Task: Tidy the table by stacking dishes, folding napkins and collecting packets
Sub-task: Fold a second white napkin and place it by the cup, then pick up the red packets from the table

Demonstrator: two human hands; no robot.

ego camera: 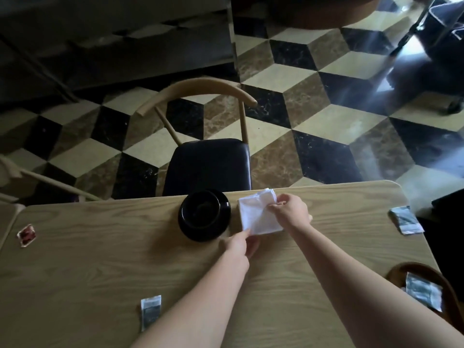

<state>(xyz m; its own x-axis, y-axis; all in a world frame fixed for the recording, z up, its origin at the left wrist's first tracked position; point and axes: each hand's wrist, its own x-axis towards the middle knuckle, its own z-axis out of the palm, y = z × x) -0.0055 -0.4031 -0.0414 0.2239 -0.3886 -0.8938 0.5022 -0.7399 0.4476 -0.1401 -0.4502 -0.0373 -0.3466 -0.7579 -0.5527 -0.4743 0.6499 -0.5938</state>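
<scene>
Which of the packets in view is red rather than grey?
The red packet at the table's far left edge. The other three, near the front edge, at the right edge and in the basket, are grey.

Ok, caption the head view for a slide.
Both hands, left hand and right hand, fold a white napkin beside stacked black dishes.

A pale tan tabletop (88,267) with darker wavy wood grain carries glossy black stacked dishes (204,215), a plain white napkin (258,214), a red-and-white packet (26,235) and grey-and-white packets (150,311). Beyond it, a chair (208,164) pairs a black seat with a light wood frame, on a floor (313,116) of cream, brown marble and black diamonds forming a cube pattern.
</scene>
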